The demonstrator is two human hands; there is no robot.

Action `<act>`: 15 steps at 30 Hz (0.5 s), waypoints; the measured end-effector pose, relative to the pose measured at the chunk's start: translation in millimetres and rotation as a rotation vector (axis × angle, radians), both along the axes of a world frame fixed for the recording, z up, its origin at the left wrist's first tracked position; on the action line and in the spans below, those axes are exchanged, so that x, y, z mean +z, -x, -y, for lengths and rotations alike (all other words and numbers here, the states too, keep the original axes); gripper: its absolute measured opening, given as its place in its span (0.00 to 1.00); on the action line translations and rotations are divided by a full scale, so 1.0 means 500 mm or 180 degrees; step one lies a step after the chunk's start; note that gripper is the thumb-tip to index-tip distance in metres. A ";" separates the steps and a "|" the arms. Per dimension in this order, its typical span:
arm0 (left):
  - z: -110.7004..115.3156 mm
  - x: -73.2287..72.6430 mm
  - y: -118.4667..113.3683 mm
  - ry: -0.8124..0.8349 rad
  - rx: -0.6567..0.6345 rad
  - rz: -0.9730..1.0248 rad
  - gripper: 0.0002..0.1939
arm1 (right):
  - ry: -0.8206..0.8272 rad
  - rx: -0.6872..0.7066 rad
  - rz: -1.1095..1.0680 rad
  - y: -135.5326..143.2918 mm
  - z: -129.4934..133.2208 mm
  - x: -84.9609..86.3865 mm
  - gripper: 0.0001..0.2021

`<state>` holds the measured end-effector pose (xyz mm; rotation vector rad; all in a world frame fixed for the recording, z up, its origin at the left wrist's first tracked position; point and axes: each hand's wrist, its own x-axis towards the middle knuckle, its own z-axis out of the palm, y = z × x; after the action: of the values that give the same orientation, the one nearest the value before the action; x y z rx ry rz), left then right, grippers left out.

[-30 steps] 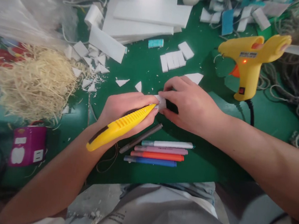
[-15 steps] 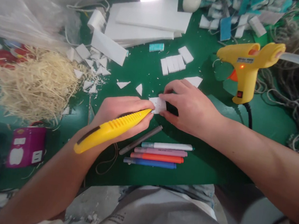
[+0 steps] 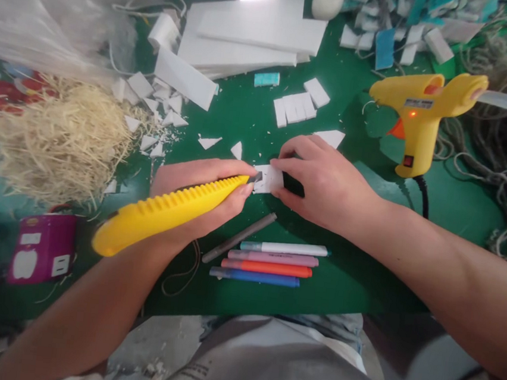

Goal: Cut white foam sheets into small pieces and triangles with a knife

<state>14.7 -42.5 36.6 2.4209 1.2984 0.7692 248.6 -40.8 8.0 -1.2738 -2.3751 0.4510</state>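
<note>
A yellow utility knife (image 3: 175, 209) lies in my left hand (image 3: 210, 177), with the fingers closed round it near the blade end. Its short blade points right and meets the left part of a small white foam piece (image 3: 269, 178). My right hand (image 3: 318, 172) pinches that piece at its right edge between thumb and fingers. Small dark marks show on the foam's top. Just beyond are a few white triangular offcuts (image 3: 209, 143). Below the hands lie a grey marker (image 3: 240, 236) and several coloured markers (image 3: 268, 268).
A yellow glue gun (image 3: 422, 116) with a lit orange light stands at right, by tangled grey cord (image 3: 491, 141). White foam sheets (image 3: 251, 31) are stacked at the back; cut foam strips (image 3: 295, 108) lie before them. Straw shreds (image 3: 65, 142) and a purple box (image 3: 42, 250) are at left.
My left hand has drawn back a little to the left with the utility knife, whose handle is tilted lower and shows more blade. My right hand holds the foam piece nearly still.
</note>
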 end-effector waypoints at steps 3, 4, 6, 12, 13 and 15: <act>0.004 -0.006 -0.014 0.0034 0.0007 0.0052 0.08 | -0.0006 0.0013 0.0008 -0.001 -0.001 -0.002 0.10; 0.005 -0.010 -0.018 0.0074 0.0010 0.0085 0.08 | -0.0003 0.0009 0.0016 -0.001 -0.001 -0.002 0.11; 0.004 -0.020 -0.021 0.0124 0.0036 0.0114 0.10 | -0.0005 0.0005 0.0020 0.000 -0.001 -0.001 0.11; -0.005 -0.039 -0.011 0.0037 -0.0067 0.0062 0.10 | 0.0015 -0.0038 0.0108 0.004 0.000 0.003 0.10; -0.005 -0.040 -0.010 0.0058 -0.0088 0.0026 0.10 | 0.0028 -0.0047 0.0134 0.005 -0.001 0.004 0.10; -0.007 -0.043 -0.010 -0.0023 -0.0110 0.0060 0.10 | 0.0039 -0.0055 0.0168 0.006 0.000 0.006 0.11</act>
<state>19.5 -39.1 14.9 2.4293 1.2457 0.7870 245.3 -40.5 10.9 -1.3262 -2.4065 0.4325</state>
